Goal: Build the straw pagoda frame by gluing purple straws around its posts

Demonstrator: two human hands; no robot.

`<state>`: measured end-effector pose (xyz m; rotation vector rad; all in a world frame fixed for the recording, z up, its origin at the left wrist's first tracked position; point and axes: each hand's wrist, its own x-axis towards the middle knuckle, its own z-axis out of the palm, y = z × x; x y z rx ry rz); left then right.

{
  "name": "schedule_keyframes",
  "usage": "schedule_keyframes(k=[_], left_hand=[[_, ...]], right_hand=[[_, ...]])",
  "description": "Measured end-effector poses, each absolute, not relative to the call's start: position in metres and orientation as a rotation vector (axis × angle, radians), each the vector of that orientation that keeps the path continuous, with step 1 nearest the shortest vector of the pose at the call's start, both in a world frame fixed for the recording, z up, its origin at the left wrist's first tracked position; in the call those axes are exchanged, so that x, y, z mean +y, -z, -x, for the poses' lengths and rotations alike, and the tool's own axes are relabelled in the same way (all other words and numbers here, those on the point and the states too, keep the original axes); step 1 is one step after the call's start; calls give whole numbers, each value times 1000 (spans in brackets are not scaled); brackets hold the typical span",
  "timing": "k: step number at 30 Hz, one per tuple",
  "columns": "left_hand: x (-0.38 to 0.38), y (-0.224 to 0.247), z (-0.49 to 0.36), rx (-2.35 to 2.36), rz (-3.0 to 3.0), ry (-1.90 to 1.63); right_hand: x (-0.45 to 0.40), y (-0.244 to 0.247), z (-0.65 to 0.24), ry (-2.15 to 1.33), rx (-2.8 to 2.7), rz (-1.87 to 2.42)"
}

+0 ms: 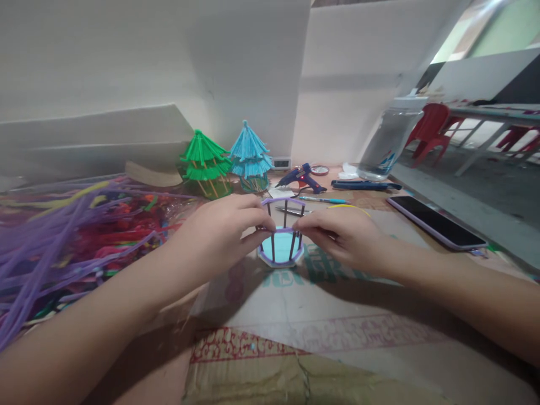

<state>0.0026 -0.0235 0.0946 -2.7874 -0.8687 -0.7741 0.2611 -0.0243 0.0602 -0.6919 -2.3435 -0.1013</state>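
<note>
A small frame (pixel 282 262) with a light blue base, thin dark posts and a purple ring round its top stands on the printed sheet (pixel 295 315). My left hand (pixel 223 230) is at its left side, thumb and fingers pinched on the purple ring. From the right, my right hand (pixel 346 233) pinches the same ring. Behind stand a green tiered paper-like roof model (pixel 205 160) and a light blue one (pixel 250 154). A blue glue gun (pixel 302 178) with a red light lies behind the frame.
Purple and coloured pipe cleaners (pixel 84 242) pile up at the left. A phone (pixel 436 221), a dark tool (pixel 366 185), a pen (pixel 324 199) and a clear bottle (pixel 390 140) lie or stand at the right. Red chairs (pixel 432 132) are beyond.
</note>
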Motion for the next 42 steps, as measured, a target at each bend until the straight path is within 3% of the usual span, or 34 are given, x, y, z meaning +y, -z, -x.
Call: schedule_keyframes(k=[42], left_hand=[[-26,-102,0,-979,2803,699]], right_hand=[[-30,-61,-261,170,-2382,750]])
